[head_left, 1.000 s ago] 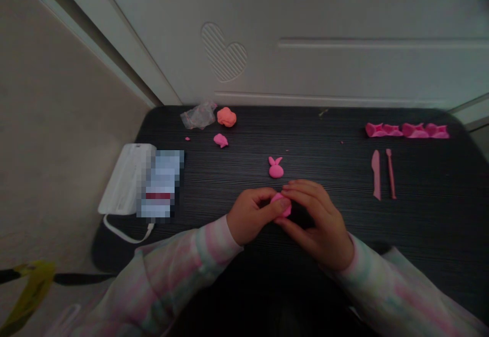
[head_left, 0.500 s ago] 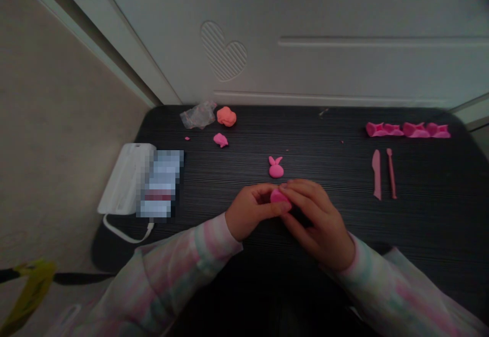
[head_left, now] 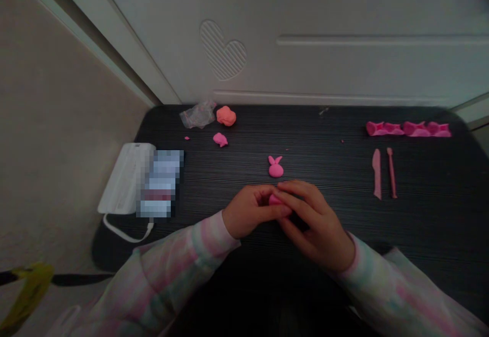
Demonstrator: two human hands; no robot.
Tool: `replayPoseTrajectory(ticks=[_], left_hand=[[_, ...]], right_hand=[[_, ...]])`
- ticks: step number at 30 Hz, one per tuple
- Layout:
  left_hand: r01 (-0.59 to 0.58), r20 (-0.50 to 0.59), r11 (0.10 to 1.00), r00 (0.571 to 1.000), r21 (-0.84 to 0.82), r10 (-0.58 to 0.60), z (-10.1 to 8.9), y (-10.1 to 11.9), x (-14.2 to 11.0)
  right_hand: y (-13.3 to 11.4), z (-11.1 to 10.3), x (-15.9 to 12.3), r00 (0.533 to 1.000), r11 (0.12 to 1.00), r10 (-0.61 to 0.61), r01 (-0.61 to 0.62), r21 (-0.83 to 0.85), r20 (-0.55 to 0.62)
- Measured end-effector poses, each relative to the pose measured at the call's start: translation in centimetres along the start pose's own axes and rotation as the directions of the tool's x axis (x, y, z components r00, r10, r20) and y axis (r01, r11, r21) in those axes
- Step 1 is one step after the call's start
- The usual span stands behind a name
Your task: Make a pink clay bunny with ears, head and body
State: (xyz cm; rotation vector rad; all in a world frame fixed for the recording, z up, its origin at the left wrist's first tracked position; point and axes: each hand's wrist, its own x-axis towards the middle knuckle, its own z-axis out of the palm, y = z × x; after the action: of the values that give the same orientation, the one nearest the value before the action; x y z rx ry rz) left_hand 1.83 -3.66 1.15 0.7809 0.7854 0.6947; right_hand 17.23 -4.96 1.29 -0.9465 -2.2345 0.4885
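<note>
Between my two hands is a piece of pink modelling clay (head_left: 274, 200), partly covered by fingers. My left hand (head_left: 250, 208) pinches it between thumb and fingers. My right hand (head_left: 315, 220) presses its fingertips on the clay from the other side, fingers bent. Just beyond them on the dark table (head_left: 324, 159) lies a small pink clay rabbit head (head_left: 275, 169) with two ears. Farther back to the left are a lump of pink clay (head_left: 220, 139) and a larger orange lump (head_left: 226, 116).
A crumpled clear plastic bag (head_left: 197, 115) lies by the orange lump. At left, a white power bank (head_left: 124, 179) is cabled to a phone (head_left: 160, 184). On the right are a pink clay knife (head_left: 377, 174), a thin pink tool (head_left: 391, 173) and a pink moulded strip (head_left: 408, 129). A white panel (head_left: 324, 72) stands behind.
My fingers have shifted slightly over the pink clay, and the right fingers now cover more of it. The things on the table have stayed in place.
</note>
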Motion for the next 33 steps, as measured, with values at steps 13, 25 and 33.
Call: replayPoseTrajectory(ticks=[13,25,33], left_hand=[[-0.053,-0.02,0.996,0.998,0.064,0.055,0.13,0.04,-0.24],[-0.01,0.012,0.998,1.0,-0.064,0.011,-0.11,-0.12,-0.01],[-0.026,-0.057,1.0,0.998,-0.008,0.026,0.15,0.3,-0.13]], right_hand=[[0.11,0.05,0.01,1.0,1.0,0.004,-0.004,0.001,-0.029],[0.36,-0.59,0.3,0.993,0.996,0.087,-0.088,-0.011,-0.083],[0.32,-0.45,0.27,0.993,0.996,0.09,-0.091,-0.011,-0.079]])
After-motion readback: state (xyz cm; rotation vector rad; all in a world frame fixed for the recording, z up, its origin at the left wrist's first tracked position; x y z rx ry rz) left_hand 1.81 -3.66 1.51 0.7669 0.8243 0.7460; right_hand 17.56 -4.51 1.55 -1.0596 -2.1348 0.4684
